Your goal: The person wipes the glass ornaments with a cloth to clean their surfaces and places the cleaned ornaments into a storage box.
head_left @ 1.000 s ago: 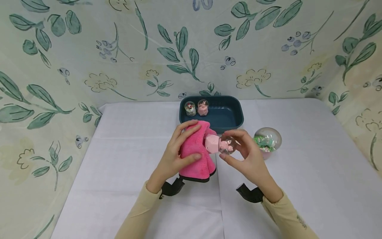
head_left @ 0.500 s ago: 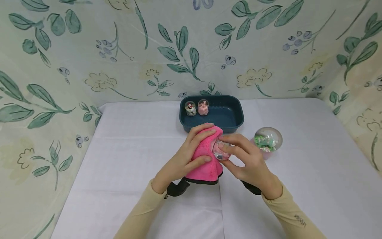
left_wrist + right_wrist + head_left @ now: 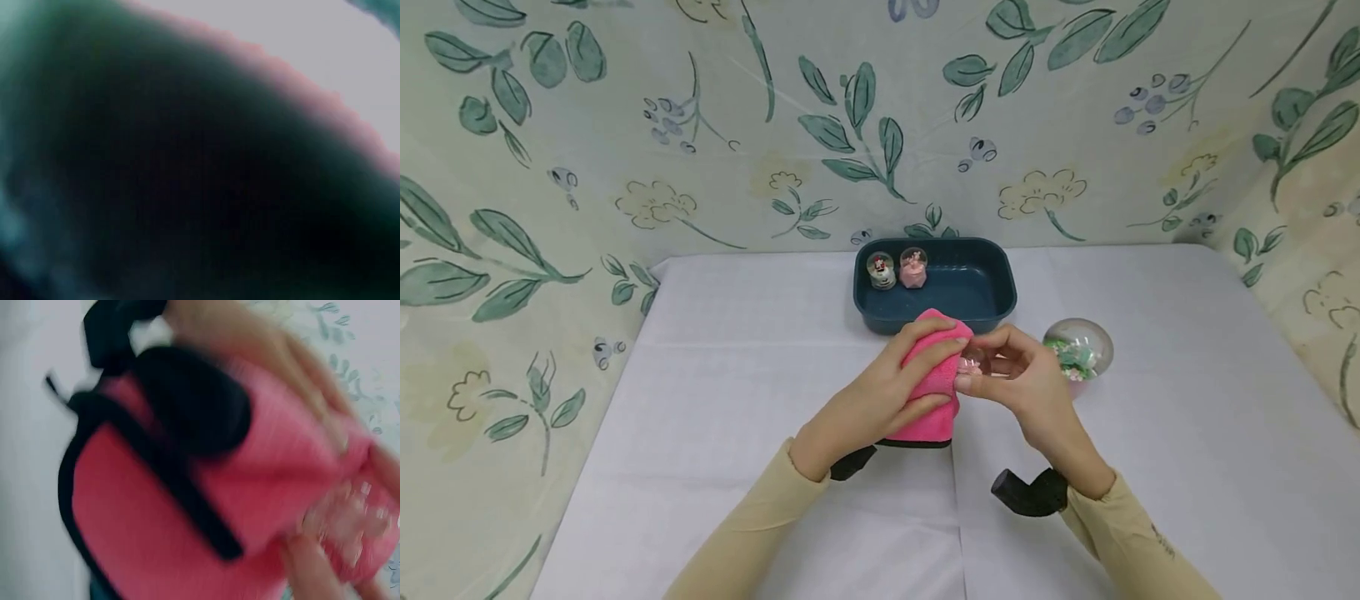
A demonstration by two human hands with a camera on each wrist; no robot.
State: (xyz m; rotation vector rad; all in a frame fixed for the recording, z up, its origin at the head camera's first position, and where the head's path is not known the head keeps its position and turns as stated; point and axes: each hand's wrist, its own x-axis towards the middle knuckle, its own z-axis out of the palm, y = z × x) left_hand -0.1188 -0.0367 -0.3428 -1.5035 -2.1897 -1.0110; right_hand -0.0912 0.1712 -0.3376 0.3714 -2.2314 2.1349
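Observation:
A pink cloth [image 3: 928, 421] with a black edge is gripped in my left hand [image 3: 880, 392], its fingers curled over the top. The cloth wraps around the base of a small snow globe [image 3: 972, 363], hiding that part. My right hand [image 3: 1030, 383] pinches the globe's clear dome between thumb and fingers. In the right wrist view the cloth [image 3: 162, 525] spreads wide and blurred, with the dome [image 3: 356, 525] and its pink figure at the right. Dark blur fills most of the left wrist view, with a pink strip of cloth [image 3: 300, 87] across it.
Behind the hands stands a dark blue tray [image 3: 970, 312]. Inside its left end are a small snow globe with a red and white figure [image 3: 881, 272] and a pink-based snow globe [image 3: 913, 269]. A larger snow globe [image 3: 1081, 350] with green contents stands right of my right hand.
The cloth and both hands have shifted slightly right. The globe's pink base, visible earlier, is now covered by the cloth. My right fingers have changed their place on the dome.

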